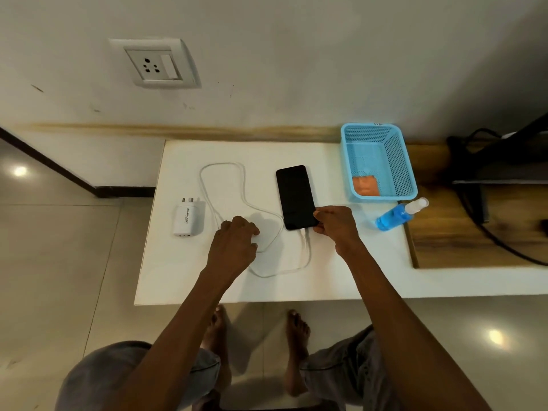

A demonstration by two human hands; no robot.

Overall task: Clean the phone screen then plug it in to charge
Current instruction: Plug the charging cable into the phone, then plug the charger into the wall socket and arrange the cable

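A black phone (295,195) lies screen up on the white table (207,280), its dark screen facing me. A white cable (225,185) loops over the table, and its plug sits in the phone's near end. My right hand (333,225) pinches the phone's near right corner between thumb and fingers. My left hand (235,243) hovers knuckles up over the cable's loop, fingers curled down; whether it holds the cable is hidden. A white charger adapter (188,219) lies flat to the left, apart from the cable. A wall socket (154,65) is on the wall above.
A blue mesh basket (398,161) at the table's right back holds an orange cloth (366,185). A spray bottle (400,215) of blue liquid lies on its side near it. Black cables (489,232) run over the wooden surface at right.
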